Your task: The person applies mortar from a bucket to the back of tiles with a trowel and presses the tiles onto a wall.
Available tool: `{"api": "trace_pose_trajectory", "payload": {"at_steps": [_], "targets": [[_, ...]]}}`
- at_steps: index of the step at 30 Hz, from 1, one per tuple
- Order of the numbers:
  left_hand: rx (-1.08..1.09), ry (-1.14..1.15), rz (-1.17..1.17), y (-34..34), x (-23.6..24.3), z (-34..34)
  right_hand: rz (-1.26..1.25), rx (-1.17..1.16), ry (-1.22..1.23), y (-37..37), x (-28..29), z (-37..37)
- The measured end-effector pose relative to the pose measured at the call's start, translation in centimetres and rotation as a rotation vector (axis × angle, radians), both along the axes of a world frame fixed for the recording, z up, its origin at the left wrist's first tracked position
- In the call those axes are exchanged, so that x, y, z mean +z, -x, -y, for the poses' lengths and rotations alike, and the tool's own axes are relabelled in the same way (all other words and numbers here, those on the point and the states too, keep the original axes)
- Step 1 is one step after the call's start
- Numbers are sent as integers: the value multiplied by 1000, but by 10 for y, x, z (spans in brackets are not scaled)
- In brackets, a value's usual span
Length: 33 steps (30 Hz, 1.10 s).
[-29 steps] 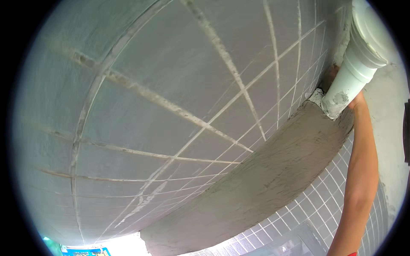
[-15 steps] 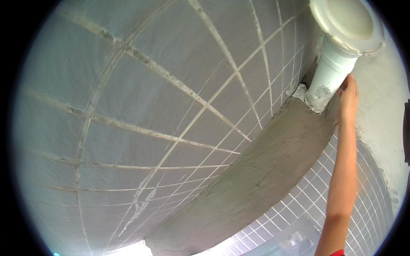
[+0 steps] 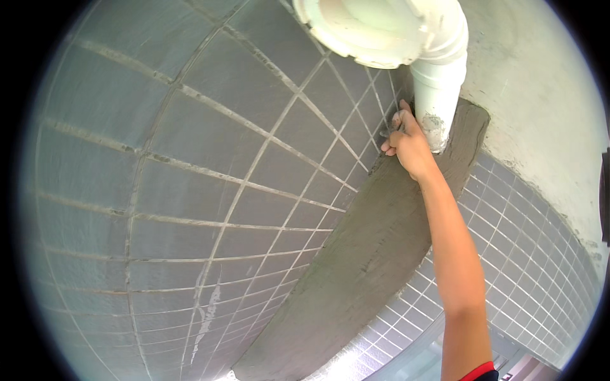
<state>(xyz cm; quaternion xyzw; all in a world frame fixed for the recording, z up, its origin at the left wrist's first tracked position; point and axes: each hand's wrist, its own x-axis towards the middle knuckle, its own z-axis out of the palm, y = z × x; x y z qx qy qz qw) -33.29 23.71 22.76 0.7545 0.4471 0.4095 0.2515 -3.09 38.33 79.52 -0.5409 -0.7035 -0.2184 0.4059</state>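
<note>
My right hand (image 3: 410,143) reaches up beside a white plastic pipe (image 3: 436,105), on its left, where the pipe meets a long band of grey mortar (image 3: 356,273). The fingers are bent toward the thumb and look smeared with grey. Whatever they hold, if anything, is too small to make out. Patchy mortar clings to the pipe's lower end. Above, the pipe bends into a wide, round white fitting (image 3: 365,28), whose rim hangs over my hand. My left hand is out of view.
Grey wall tiles (image 3: 190,184) with pale joints cover the left side. Smaller grey tiles (image 3: 508,241) lie right of the mortar band, below a bare plaster surface (image 3: 527,95). A glass-like pane (image 3: 413,355) shows at the lower edge.
My right hand has moved from the pipe's right side to its left, at the foot where a pale mortar lump showed. The view has shifted, so the pipe appears further left.
</note>
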Motion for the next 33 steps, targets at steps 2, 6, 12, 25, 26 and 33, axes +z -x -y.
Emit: {"api": "trace_pose_trajectory", "payload": {"at_steps": [2,6,12,25,26,33], "targets": [[36,-5,-1,9,-7,5,-101,116,34,7,-12,2],[54,-2,-38,12,-3,8,-88,101,65,0,-47,4],[36,-47,-15,14,7,8,-294,203,128,-4,-55,3],[97,-164,-40,10,42,14,-116,113,2,-16,-125,-12],[97,-169,-32,8,44,14,-95,110,35,-17,-130,-11],[61,-183,-65,-10,74,17,-319,372,235,-6,-176,46]]}}
